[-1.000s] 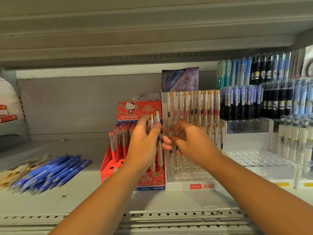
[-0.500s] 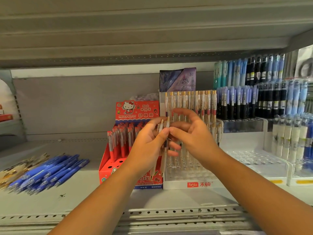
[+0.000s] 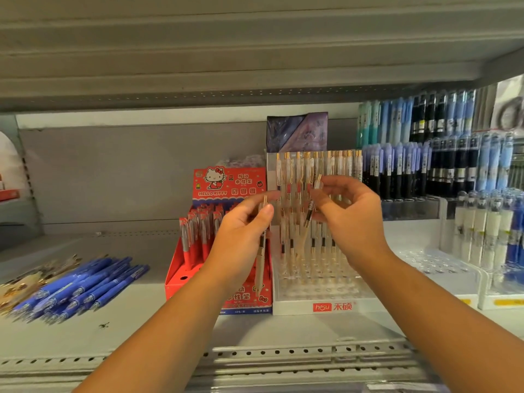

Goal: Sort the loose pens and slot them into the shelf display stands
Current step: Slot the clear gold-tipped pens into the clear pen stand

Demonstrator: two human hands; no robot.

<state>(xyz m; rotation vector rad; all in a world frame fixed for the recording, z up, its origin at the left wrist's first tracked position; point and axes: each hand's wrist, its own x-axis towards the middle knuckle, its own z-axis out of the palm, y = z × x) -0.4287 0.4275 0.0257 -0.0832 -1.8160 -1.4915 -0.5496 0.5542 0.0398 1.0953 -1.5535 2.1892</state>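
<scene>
as left grip (image 3: 241, 236) and right grip (image 3: 351, 217) pinch pale pens (image 3: 260, 265), they hide the stand (image 3: 295, 306).

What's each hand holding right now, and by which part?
Left hand pinches a cream pen near its top end, tip hanging down. Right hand pinches a second pen by its top, tilted.

Loose pens (image 3: 79, 285) left on shelf (image 3: 158, 330), boxed stand (image 3: 218, 251) beside tiered stand (image 3: 326, 304)
</scene>
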